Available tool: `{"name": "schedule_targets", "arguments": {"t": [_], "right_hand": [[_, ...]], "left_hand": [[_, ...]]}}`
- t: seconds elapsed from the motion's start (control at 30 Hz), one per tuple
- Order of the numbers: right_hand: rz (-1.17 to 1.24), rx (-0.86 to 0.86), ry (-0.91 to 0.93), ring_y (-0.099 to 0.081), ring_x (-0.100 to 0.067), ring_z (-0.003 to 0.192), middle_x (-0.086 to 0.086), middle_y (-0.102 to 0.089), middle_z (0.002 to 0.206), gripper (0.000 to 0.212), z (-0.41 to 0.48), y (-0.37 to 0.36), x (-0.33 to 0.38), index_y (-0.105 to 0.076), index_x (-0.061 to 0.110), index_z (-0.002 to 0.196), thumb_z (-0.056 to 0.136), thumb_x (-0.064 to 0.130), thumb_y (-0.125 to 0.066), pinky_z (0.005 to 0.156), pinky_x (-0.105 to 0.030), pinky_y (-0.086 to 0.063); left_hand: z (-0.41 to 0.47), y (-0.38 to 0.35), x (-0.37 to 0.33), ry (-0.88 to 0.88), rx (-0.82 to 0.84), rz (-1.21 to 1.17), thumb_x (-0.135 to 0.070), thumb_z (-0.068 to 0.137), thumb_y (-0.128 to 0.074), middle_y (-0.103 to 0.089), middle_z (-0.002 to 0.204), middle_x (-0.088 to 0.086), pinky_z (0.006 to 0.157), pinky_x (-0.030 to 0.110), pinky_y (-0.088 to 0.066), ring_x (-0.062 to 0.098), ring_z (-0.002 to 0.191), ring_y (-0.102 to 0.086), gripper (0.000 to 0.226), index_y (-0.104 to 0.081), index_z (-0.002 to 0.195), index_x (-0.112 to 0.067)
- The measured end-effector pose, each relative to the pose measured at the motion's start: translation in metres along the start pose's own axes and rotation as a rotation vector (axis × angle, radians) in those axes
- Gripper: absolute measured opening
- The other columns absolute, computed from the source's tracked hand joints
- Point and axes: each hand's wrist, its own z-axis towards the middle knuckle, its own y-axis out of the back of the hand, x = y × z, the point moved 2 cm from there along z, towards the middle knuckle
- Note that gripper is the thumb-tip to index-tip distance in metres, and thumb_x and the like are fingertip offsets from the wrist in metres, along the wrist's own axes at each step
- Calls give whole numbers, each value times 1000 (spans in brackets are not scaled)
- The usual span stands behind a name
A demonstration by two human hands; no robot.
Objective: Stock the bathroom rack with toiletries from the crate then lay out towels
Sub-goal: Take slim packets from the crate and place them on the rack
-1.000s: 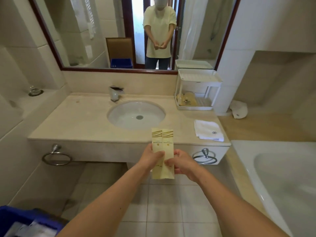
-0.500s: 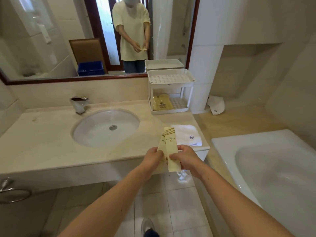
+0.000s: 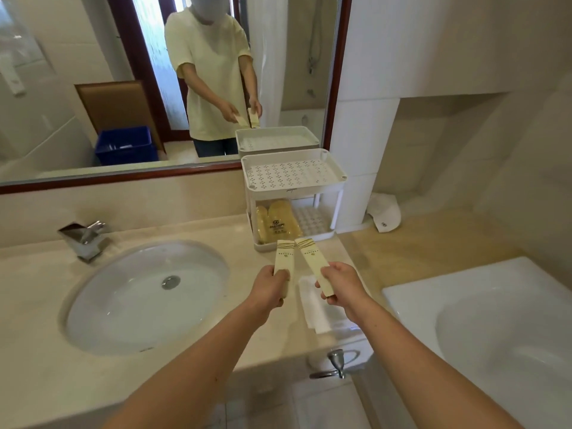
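Observation:
My left hand (image 3: 268,287) grips one slim cream toiletry box (image 3: 284,258) by its lower end. My right hand (image 3: 340,283) pinches a second cream box (image 3: 312,261), tilted left. Both boxes hover over the counter just in front of the white two-tier rack (image 3: 294,193). The rack's perforated top tier holds nothing. Its lower tier holds yellow packaged slippers (image 3: 277,222) on the left side. A folded white towel (image 3: 315,308) lies on the counter under my hands. The blue crate (image 3: 125,145) shows only as a reflection in the mirror.
An oval sink (image 3: 145,298) and chrome faucet (image 3: 85,239) sit to the left on the beige counter (image 3: 46,376). A white bathtub (image 3: 495,329) lies to the right. A crumpled white cloth (image 3: 383,212) rests in the corner ledge. A towel ring (image 3: 335,363) hangs below the counter.
I have stepped closer to the rack. The two boxes, held together before, are now apart, one in each hand, and raised nearer the rack's front.

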Motion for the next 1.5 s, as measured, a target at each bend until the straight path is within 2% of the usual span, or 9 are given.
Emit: {"name": "schedule_targets", "arguments": {"t": [0.2, 0.37, 0.57, 0.87, 1.0, 1.13, 1.3, 1.4, 1.5], "right_hand": [[-17, -12, -39, -51, -15, 50, -5, -66, 65, 32, 53, -2, 19, -63, 16, 92, 84, 5, -34, 41, -21, -36], [-56, 26, -84, -54, -18, 68, -6, -63, 83, 29, 105, -2, 30, -61, 13, 98, 84, 8, -37, 46, -23, -41], [-80, 120, -93, -58, -16, 65, -3, -63, 77, 26, 170, -3, 44, -61, 18, 86, 86, 2, -41, 43, -19, -41], [-170, 255, -164, -59, -16, 68, -3, -64, 84, 28, 256, -1, 45, -61, 20, 98, 88, 1, -44, 40, -17, -42], [-162, 254, -180, -61, -14, 75, 0, -64, 88, 28, 280, -2, 40, -56, 19, 106, 88, 0, -46, 42, -19, -46], [-155, 208, -123, -61, -14, 76, 2, -60, 92, 33, 300, -2, 36, -49, 17, 115, 88, -2, -48, 44, -21, -49], [-120, 131, -69, -61, -15, 72, -2, -62, 97, 42, 322, -1, 32, -48, 19, 126, 90, -2, -48, 40, -19, -46], [-150, 76, -33, -63, -20, 80, -7, -62, 114, 48, 338, -2, 31, -45, 19, 131, 89, -5, -42, 51, -24, -53], [-158, 47, -41, -65, -25, 88, 2, -55, 105, 46, 351, -3, 27, -45, 20, 131, 92, -2, -38, 52, -24, -51]], "left_hand": [[52, 1, -19, 70, -9, -50, -10, 92, -36, -53, 77, 4, 53, 25, -34, 17, 63, -42, 18, -53, 88, -16], [100, -3, -28, 90, -7, -69, -9, 92, -35, -52, 80, 4, 54, 25, -33, 17, 65, -41, 23, -57, 97, -14], [154, -18, -36, 113, -80, -26, -8, 93, -41, -61, 96, 0, 58, 24, -45, 14, 74, -55, 29, -54, 118, -11], [224, -42, -43, 112, -180, 10, -3, 94, -37, -61, 88, -9, 45, 12, -47, 6, 73, -57, 29, -54, 114, -16], [249, -44, -37, 147, -181, 35, -4, 94, -38, -63, 96, -2, 54, 17, -51, 9, 79, -59, 40, -49, 131, -15], [275, -47, -27, 112, -161, 73, -2, 93, -39, -64, 111, 5, 77, 36, -58, 21, 95, -63, 46, -48, 136, -14], [304, -57, -21, 80, -162, 120, -5, 93, -48, -62, 105, 6, 72, 32, -57, 18, 80, -62, 49, -43, 141, -14], [322, -65, -22, 81, -179, 122, -6, 92, -54, -60, 111, 5, 83, 33, -56, 21, 86, -65, 58, -36, 146, -18], [339, -71, -22, 75, -209, 112, -7, 91, -60, -60, 121, 9, 91, 35, -53, 21, 97, -63, 59, -38, 145, -17]]}}
